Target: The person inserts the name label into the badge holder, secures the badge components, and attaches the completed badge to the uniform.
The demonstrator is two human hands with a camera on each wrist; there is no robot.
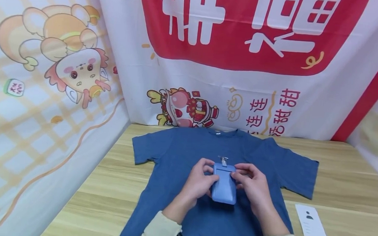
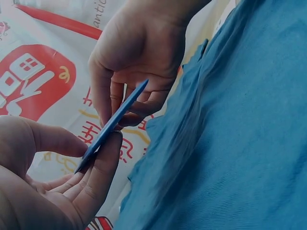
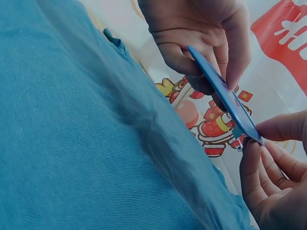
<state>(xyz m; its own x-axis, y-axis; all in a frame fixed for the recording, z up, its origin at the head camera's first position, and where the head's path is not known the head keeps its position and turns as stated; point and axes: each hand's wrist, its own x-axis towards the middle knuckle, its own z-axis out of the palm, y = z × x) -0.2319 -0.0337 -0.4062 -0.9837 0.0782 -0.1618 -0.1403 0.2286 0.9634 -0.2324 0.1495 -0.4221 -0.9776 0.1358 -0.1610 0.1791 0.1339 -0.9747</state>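
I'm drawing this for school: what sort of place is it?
Maybe a curtained-off work corner: printed cloths hang behind and beside a wood-grained table, with a blue T-shirt spread on it.

Lower centre, head view: left hand (image 1: pixel 199 179) and right hand (image 1: pixel 252 181) pinching, thumbs (image 1: pixel 213 178) uppermost; 2 forearms (image 1: pixel 179 206) slant inward from bottom edge.
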